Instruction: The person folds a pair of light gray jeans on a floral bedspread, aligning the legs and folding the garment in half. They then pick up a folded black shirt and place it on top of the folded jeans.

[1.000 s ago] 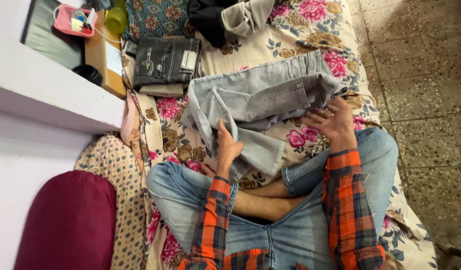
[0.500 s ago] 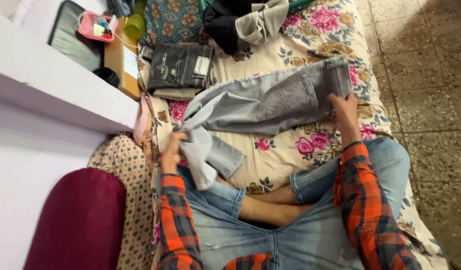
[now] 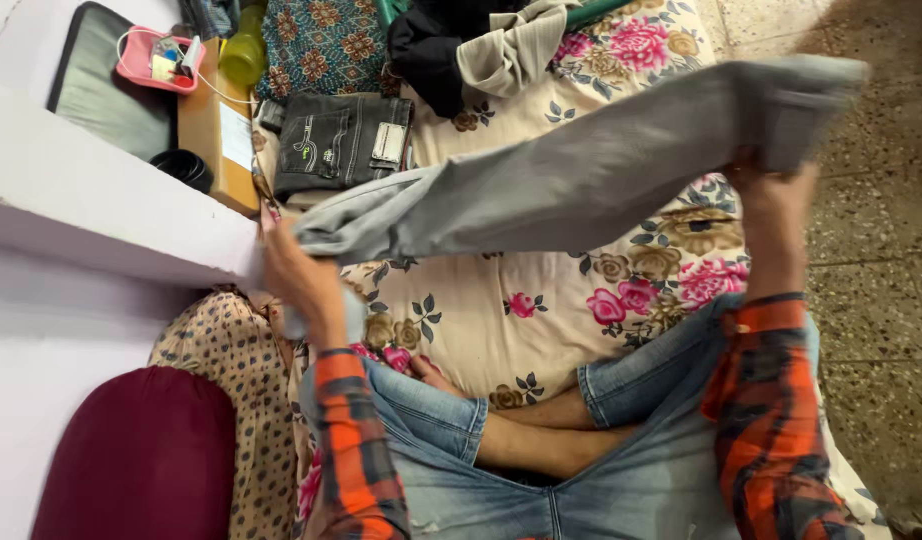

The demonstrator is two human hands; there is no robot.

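- The person sits cross-legged on the bed (image 3: 541, 330) and holds one pair of light grey jeans (image 3: 571, 185) stretched in the air above the floral sheet.
- The left hand (image 3: 301, 275) has its fingers closed on the leg end; the right hand (image 3: 771, 195) grips the waist end.
- Judged from this, the grey pair is not yet folded.
- One dark folded pair of jeans (image 3: 341, 140) already lies beside the cardboard box (image 3: 216, 125).
- A heap of loose clothes (image 3: 481, 45), number unclear, appears to wait.
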